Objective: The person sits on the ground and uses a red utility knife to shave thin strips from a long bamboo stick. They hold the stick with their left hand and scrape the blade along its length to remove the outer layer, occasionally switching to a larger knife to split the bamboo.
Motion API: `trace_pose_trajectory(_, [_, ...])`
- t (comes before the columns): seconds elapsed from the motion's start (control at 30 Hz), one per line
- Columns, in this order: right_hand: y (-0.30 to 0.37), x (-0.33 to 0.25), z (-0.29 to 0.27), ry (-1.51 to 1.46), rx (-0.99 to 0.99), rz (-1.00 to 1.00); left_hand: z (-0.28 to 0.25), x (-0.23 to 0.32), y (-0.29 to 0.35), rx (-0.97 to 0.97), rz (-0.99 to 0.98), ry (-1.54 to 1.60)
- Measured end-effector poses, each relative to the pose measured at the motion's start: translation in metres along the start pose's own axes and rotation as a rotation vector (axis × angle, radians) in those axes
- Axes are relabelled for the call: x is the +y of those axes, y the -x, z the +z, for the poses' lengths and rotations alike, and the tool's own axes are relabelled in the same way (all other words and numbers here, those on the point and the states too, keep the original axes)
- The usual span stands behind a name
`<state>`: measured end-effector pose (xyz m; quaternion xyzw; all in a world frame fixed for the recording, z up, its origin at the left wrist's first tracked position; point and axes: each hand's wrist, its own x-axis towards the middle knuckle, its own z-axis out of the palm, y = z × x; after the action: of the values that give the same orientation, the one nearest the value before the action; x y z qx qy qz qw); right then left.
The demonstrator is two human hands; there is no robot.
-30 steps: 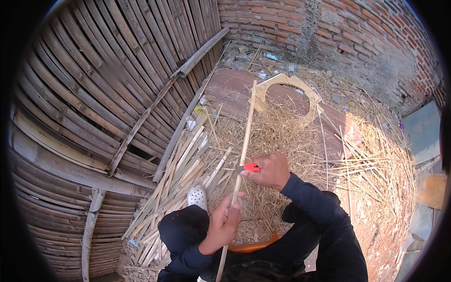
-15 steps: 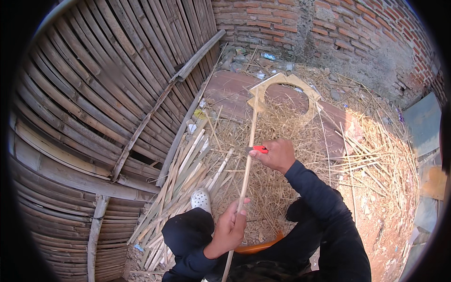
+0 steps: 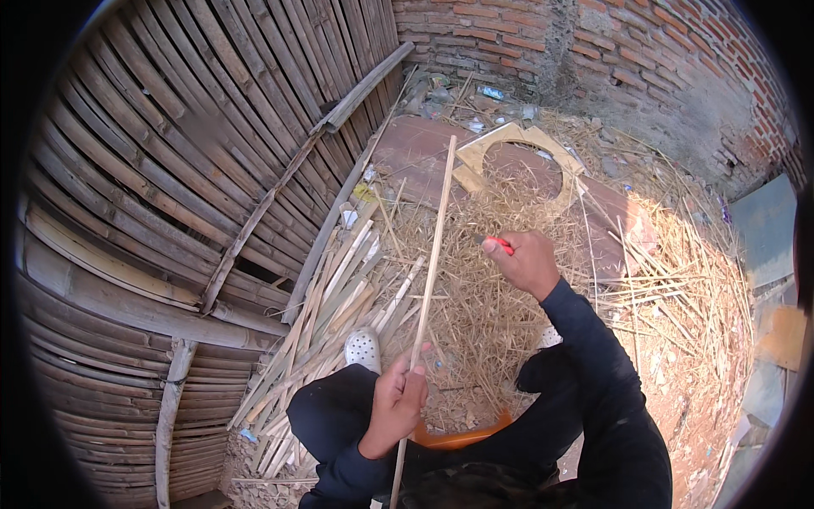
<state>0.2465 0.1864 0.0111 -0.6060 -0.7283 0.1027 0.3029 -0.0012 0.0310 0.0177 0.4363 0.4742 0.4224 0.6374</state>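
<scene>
My left hand (image 3: 397, 402) is closed around the lower part of a long, narrow bamboo strip (image 3: 436, 246), which slants up and away from my lap. My right hand (image 3: 527, 262) grips a knife (image 3: 504, 246) by its red handle; the short dark blade points left. A gap separates the blade from the strip, and shavings show between them. Under both hands lies a thick heap of pale bamboo shavings (image 3: 475, 314).
Split bamboo strips (image 3: 331, 297) lie piled left of my white perforated shoe (image 3: 363, 349). Beyond the shavings, a wooden piece with a round cutout (image 3: 555, 151) rests on a brown board (image 3: 415, 153). A bamboo slat wall (image 3: 170, 170) stands left, a brick wall (image 3: 483, 34) behind.
The knife in my right hand has come off the strip and moved up and to the right. My left hand has shifted slightly left, and the strip's top has swung left.
</scene>
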Motion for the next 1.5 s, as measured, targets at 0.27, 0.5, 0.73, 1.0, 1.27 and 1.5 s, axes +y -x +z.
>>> trace_pose_trajectory(0.27, [0.043, -0.061, 0.024, -0.034, -0.159, -0.413, 0.011, 0.002, -0.009, 0.018, 0.055, 0.012])
trace_pose_trajectory(0.5, [0.035, -0.051, 0.027, 0.014, -0.102, -0.341, 0.011, 0.005, -0.012, -0.046, 0.004, 0.033])
trace_pose_trajectory(0.73, [0.021, -0.027, 0.022, 0.004, -0.103, -0.223, 0.015, 0.003, -0.003, -0.133, -0.05, 0.02])
trace_pose_trajectory(1.0, [0.042, -0.048, 0.023, -0.05, -0.093, -0.44, 0.012, 0.001, -0.002, -0.096, -0.008, 0.069])
trace_pose_trajectory(1.27, [0.033, -0.046, 0.026, -0.008, -0.11, -0.302, 0.007, 0.0, 0.005, -0.078, -0.033, 0.108])
trace_pose_trajectory(1.5, [0.05, -0.057, 0.03, -0.047, -0.092, -0.485, 0.004, 0.004, -0.003, -0.023, -0.006, 0.178])
